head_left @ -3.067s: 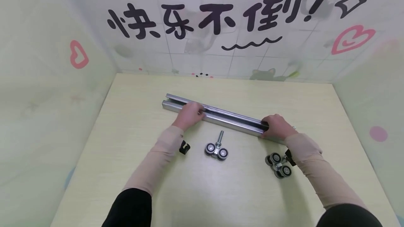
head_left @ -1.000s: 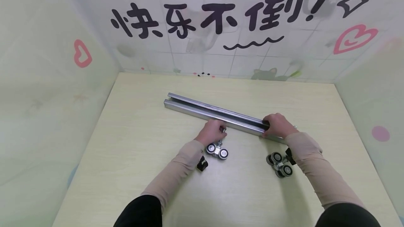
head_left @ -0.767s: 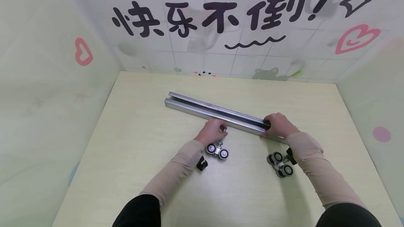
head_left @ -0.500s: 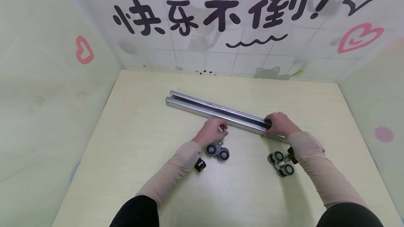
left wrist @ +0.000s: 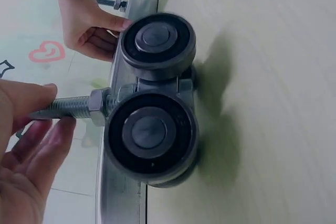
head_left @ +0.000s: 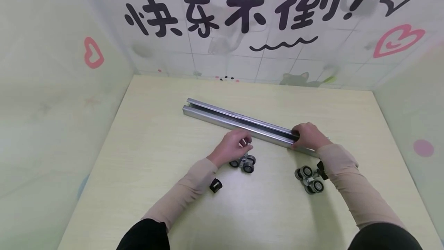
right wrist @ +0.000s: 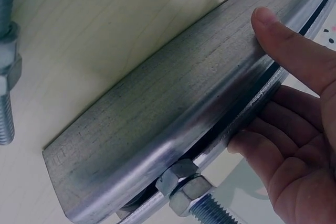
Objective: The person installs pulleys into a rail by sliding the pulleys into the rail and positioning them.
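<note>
A silver slotted rail (head_left: 222,115) lies at a slant across the table, slot upward. My right hand (head_left: 308,136) grips it near its right end, thumb (right wrist: 278,35) on the near side and fingers on the far side. In the right wrist view a threaded bolt with nuts (right wrist: 186,184) sticks out of the slot near that end; what it joins inside is mostly hidden. In front of the rail, my left hand (head_left: 231,147) pinches the bolt (left wrist: 73,107) of a roller trolley (head_left: 247,163). Its wheels (left wrist: 149,132) look lifted, with shadows beside them in the left wrist view.
Another roller trolley (head_left: 309,180) lies on the table (head_left: 263,211) close to my right wrist. A small black device (head_left: 216,185) sits at the left wrist. Printed walls (head_left: 229,61) enclose the table at the back and both sides.
My left hand has left the rail, come down to the middle trolley and taken its bolt. That trolley has since turned and tilted. My right hand stays on the rail.
</note>
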Demonstrator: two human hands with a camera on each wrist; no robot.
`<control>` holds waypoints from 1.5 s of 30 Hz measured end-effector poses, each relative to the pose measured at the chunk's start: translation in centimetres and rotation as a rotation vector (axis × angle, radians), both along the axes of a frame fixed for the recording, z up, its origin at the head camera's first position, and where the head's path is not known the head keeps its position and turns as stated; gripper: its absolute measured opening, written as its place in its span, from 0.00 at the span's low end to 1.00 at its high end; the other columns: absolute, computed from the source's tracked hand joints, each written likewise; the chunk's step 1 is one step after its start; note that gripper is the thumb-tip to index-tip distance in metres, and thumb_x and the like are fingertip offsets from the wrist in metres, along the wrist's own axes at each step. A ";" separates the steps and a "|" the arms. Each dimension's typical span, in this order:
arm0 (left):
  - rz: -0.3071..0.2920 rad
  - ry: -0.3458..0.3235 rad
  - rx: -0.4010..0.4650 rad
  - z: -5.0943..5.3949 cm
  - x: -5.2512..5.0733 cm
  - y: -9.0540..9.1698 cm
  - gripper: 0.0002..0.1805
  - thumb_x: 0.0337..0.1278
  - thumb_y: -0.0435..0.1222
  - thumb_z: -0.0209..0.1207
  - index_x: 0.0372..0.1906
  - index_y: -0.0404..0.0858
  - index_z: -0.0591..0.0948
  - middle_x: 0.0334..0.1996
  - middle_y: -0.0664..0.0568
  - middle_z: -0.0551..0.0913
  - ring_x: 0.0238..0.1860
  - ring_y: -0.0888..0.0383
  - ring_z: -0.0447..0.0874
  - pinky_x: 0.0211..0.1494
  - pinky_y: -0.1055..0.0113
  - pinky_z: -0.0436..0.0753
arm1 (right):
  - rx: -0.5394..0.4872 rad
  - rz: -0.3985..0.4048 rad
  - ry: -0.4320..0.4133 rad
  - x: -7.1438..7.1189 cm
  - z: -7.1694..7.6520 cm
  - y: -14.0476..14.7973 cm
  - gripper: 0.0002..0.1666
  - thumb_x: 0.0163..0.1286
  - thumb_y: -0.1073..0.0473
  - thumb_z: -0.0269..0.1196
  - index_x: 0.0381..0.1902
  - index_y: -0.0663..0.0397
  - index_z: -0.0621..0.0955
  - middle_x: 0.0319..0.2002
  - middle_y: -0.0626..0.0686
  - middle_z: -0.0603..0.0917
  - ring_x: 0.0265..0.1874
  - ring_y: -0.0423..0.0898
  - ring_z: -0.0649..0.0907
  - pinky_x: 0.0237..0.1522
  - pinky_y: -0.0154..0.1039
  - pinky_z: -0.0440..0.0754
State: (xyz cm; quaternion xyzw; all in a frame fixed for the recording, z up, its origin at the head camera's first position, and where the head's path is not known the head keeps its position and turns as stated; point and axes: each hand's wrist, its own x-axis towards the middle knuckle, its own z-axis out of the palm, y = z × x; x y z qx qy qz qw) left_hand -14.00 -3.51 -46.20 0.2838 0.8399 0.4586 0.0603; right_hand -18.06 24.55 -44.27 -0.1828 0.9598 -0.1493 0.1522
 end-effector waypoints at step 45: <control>0.061 0.294 0.131 -3.9 3.3 -1.0 0.10 0.46 0.28 0.64 0.35 0.33 0.76 0.31 0.49 0.79 0.32 0.60 0.79 0.38 0.81 0.78 | -0.006 -0.006 -0.022 -0.1 -0.2 0.2 0.28 0.37 0.57 0.73 0.37 0.70 0.81 0.31 0.60 0.83 0.30 0.52 0.78 0.38 0.50 0.77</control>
